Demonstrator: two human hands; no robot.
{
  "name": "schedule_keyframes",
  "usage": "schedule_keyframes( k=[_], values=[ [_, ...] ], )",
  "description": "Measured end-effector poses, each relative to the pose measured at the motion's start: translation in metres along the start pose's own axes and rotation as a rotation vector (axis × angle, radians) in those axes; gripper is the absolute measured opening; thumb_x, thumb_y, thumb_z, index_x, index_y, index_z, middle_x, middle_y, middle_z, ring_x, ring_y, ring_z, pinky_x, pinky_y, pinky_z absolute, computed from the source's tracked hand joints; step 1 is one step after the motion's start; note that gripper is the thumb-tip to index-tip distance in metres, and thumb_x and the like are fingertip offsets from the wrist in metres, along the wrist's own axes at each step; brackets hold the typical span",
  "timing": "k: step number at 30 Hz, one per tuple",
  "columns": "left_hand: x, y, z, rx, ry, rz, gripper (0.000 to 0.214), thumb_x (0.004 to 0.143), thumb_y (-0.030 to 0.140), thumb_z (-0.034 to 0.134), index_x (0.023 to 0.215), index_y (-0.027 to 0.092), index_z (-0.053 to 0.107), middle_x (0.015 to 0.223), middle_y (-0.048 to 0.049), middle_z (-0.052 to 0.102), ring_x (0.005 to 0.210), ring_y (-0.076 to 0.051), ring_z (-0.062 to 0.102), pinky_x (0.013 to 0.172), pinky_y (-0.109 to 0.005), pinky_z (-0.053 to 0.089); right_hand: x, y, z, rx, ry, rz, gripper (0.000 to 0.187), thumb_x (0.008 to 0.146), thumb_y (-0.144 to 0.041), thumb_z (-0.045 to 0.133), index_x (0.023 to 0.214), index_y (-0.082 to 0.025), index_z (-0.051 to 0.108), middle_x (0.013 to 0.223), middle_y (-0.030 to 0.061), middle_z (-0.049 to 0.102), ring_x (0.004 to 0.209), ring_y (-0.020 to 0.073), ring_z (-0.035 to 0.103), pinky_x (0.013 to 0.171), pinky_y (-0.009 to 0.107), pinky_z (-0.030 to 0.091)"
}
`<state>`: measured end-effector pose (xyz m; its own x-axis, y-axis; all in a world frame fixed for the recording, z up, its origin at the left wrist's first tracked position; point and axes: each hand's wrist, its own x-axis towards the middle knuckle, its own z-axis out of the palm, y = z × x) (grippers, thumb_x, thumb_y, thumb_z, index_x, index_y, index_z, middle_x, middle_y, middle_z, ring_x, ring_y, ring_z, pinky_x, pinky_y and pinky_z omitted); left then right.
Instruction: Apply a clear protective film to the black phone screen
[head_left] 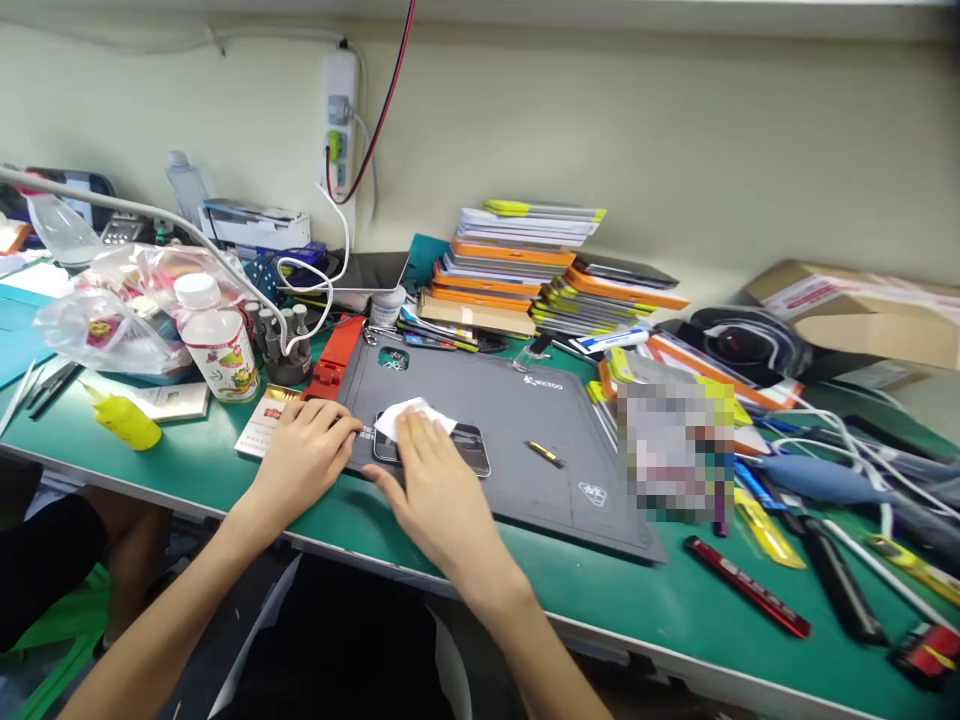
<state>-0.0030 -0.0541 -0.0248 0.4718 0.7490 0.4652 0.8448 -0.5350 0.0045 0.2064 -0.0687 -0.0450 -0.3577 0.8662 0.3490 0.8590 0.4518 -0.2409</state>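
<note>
A dark phone (471, 447) lies flat on a grey work mat (525, 420) near the bench's front edge. My right hand (435, 490) lies flat on top of it, fingers stretched out, pressing a white cloth or tissue (411, 413) against the phone's face. My left hand (304, 452) rests curled at the phone's left end, its fingertips pinching that end. A small brass-coloured tool (545, 453) lies on the mat to the right of the phone.
A white bottle (217, 338) and a yellow squeeze bottle (124, 417) stand left. A red holder (335, 357) sits at the mat's left edge. Stacked boxes (517, 265) are behind. Cables, pens and tools (810, 500) crowd the right side.
</note>
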Motion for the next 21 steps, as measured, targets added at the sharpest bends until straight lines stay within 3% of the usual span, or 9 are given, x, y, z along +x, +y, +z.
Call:
schedule_keyframes(
  k=[4, 8, 12, 18, 21],
  values=[
    [-0.001, -0.003, 0.001, 0.004, -0.004, 0.018, 0.019, 0.104, 0.018, 0.055, 0.115, 0.021, 0.07, 0.113, -0.0064, 0.073, 0.107, -0.027, 0.063, 0.094, -0.044, 0.04, 0.013, -0.026, 0.002, 0.01, -0.032, -0.051, 0.087, 0.106, -0.067, 0.036, 0.155, 0.004, 0.046, 0.163, 0.0272, 0.043, 0.155, 0.0363, 0.04, 0.129, 0.052, 0.035],
    [0.001, -0.002, -0.001, 0.017, 0.019, 0.026, 0.018, 0.104, 0.018, 0.054, 0.112, 0.019, 0.07, 0.112, -0.0072, 0.073, 0.105, -0.027, 0.064, 0.092, -0.045, 0.041, -0.011, -0.04, -0.001, -0.008, -0.014, -0.059, 0.082, 0.107, -0.063, 0.04, 0.153, 0.003, 0.05, 0.162, 0.0262, 0.044, 0.153, 0.0369, 0.043, 0.127, 0.053, 0.038],
    [0.002, -0.002, -0.001, -0.011, 0.005, 0.012, 0.023, 0.103, 0.016, 0.05, 0.115, 0.02, 0.069, 0.114, -0.0086, 0.074, 0.106, -0.028, 0.064, 0.092, -0.046, 0.042, -0.018, -0.042, -0.001, -0.037, -0.002, -0.047, 0.077, 0.108, -0.059, 0.04, 0.153, 0.002, 0.051, 0.161, 0.025, 0.046, 0.152, 0.0362, 0.045, 0.127, 0.052, 0.039],
    [0.0, -0.007, 0.0, -0.146, 0.021, -0.053, 0.043, 0.085, -0.001, 0.046, 0.122, 0.017, 0.062, 0.113, -0.0104, 0.074, 0.107, -0.03, 0.065, 0.095, -0.046, 0.043, 0.021, -0.038, 0.006, -0.044, -0.007, 0.022, 0.074, 0.109, -0.058, 0.04, 0.153, 0.001, 0.051, 0.16, 0.0262, 0.048, 0.153, 0.0354, 0.045, 0.127, 0.052, 0.037],
    [0.0, -0.009, 0.002, -0.171, 0.048, -0.04, 0.043, 0.089, -0.001, 0.042, 0.126, 0.015, 0.057, 0.113, -0.0098, 0.075, 0.107, -0.028, 0.066, 0.096, -0.044, 0.042, 0.004, -0.049, 0.009, -0.07, 0.045, 0.041, 0.075, 0.109, -0.058, 0.041, 0.152, 0.002, 0.052, 0.161, 0.0274, 0.046, 0.154, 0.0368, 0.043, 0.128, 0.053, 0.036]
  ],
)
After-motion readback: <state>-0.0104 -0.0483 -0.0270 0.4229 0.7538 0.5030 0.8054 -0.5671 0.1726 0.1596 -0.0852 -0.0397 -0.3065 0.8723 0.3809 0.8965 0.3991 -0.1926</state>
